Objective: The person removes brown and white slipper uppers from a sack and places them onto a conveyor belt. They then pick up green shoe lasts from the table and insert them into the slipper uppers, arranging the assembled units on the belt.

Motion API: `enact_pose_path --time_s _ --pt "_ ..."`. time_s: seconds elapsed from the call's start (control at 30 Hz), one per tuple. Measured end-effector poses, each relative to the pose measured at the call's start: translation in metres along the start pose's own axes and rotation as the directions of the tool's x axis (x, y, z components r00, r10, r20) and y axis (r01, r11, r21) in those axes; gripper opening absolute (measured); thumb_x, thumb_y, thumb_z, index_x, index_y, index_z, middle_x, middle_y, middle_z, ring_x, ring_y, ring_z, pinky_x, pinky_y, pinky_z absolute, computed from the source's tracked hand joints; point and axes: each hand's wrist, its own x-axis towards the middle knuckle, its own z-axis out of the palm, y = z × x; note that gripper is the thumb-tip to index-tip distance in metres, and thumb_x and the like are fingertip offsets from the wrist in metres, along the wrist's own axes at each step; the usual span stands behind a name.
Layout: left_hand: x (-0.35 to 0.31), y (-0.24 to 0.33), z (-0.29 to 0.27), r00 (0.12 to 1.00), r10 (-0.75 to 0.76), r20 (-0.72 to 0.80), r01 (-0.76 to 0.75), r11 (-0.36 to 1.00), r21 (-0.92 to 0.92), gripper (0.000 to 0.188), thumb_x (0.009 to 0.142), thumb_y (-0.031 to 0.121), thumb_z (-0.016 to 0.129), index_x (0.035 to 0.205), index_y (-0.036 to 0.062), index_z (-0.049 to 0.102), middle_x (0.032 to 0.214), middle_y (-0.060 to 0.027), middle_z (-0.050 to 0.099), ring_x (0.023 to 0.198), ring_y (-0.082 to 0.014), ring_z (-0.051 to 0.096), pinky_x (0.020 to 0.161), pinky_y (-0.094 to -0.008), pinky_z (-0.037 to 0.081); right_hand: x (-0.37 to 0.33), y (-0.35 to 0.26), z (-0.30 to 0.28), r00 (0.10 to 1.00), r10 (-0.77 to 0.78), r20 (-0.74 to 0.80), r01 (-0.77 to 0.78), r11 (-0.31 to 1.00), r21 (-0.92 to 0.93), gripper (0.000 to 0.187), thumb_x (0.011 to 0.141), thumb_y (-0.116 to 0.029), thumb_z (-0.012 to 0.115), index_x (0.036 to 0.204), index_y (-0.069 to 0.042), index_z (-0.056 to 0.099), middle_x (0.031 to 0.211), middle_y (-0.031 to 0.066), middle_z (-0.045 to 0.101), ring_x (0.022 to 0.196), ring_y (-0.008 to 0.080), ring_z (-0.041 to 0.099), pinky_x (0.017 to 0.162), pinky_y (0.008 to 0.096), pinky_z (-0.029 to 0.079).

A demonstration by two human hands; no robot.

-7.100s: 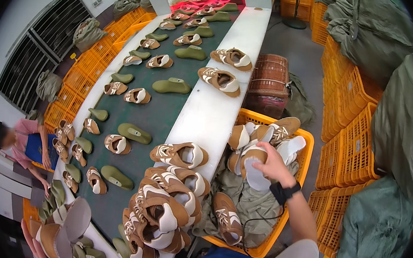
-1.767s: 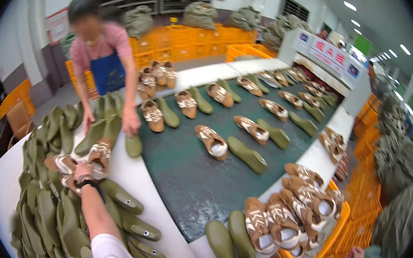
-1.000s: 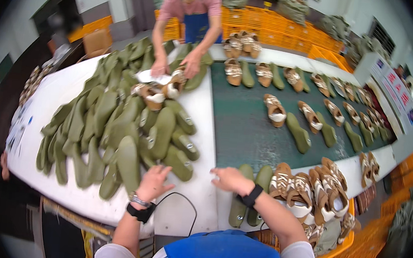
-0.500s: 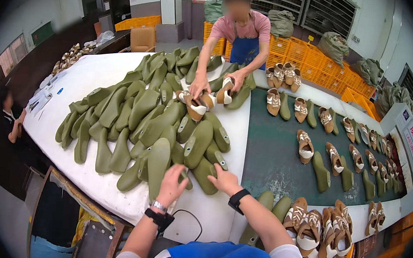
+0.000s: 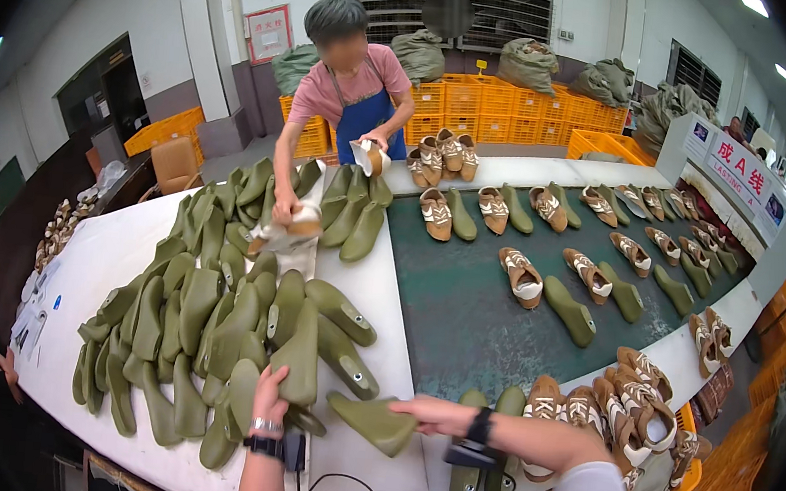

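Observation:
A green shoe last (image 5: 368, 421) is held by its end in my right hand (image 5: 429, 414), fingers closed, above the white table just right of the pile. My left hand (image 5: 269, 395) is at the near edge of the pile, closed at the lower end of another green shoe last (image 5: 301, 355); part of its fingers is hidden. The heaped lasts (image 5: 202, 312) cover the table's left half. Across from me, a co-worker holds a brown-and-white shoe (image 5: 370, 156) in one hand and a blurred shoe (image 5: 289, 226) over the pile in the other.
A dark green surface (image 5: 462, 318) on the right carries rows of brown shoes and lasts. Near my right forearm, more brown shoes (image 5: 586, 406) crowd the table edge beside an orange crate (image 5: 687, 482). A black cable (image 5: 338, 477) curls at the front. Orange crates (image 5: 497, 99) line the back.
The view has swung right. My right hand has drawn a last off the pile to the right; my left hand stays by the pile. The co-worker's two hands have moved apart, each with a shoe.

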Motion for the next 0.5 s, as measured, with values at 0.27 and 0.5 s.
enact_pose_path --time_s 0.27,0.5 --pt "-0.076 -0.012 0.050 0.963 0.131 0.234 -0.131 0.991 -0.012 0.046 0.086 -0.001 0.055 0.130 -0.0020 0.041 0.120 -0.0127 0.055 0.109 -0.0215 0.055 0.093 -0.0349 0.046 -0.116 -0.030 -0.106 0.855 -0.136 -0.500 0.176 0.984 0.034 0.039 0.091 -0.043 0.053 0.106 -0.008 0.059 0.066 -0.0047 0.055 0.046 0.0056 0.038 0.041 0.0209 0.028" --pt "-0.117 -0.045 0.049 0.988 0.034 0.153 -0.105 0.868 0.486 0.053 0.081 0.004 0.063 0.129 -0.0045 0.043 0.118 -0.0162 0.056 0.105 -0.0235 0.056 0.088 -0.0323 0.046 0.001 0.021 -0.232 0.330 -0.530 -0.781 -0.619 0.502 -0.603 0.043 0.083 -0.036 0.058 0.105 -0.001 0.049 0.078 0.0207 0.065 0.075 0.0334 0.066 0.069 0.0454 0.051"
